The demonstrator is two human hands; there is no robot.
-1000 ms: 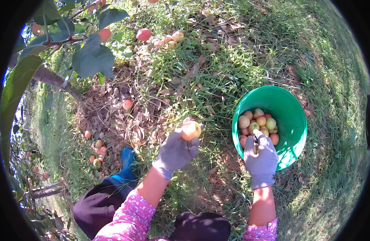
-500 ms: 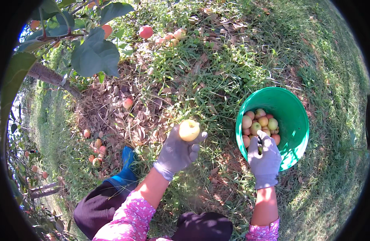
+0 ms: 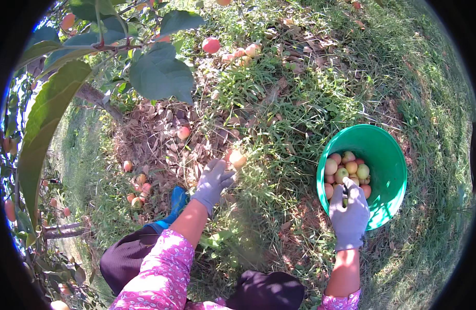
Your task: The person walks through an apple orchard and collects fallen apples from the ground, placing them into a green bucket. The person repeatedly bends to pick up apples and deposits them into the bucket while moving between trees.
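My left hand, in a grey glove, is over the ground left of centre with its fingers apart. A pale yellow apple is just beyond its fingertips, with a blurred orange patch beside it; I cannot tell whether the glove touches the apple. My right hand, also grey-gloved, reaches over the near rim of a green bucket. Its thumb and forefinger curl together around something greenish, partly hidden. Several yellow and reddish apples lie in the bucket, just past those fingers.
Leafy branches hang at the upper left, close to me. A red apple lies on dry leaves; several more lie near my blue boot. Another group is farther off. Grass surrounds the bucket.
The whole view has shifted, moving the bucket and ground right and down. My left hand has moved left, and the yellow apple is out of its palm, beyond the fingertips. My right hand stays by the bucket.
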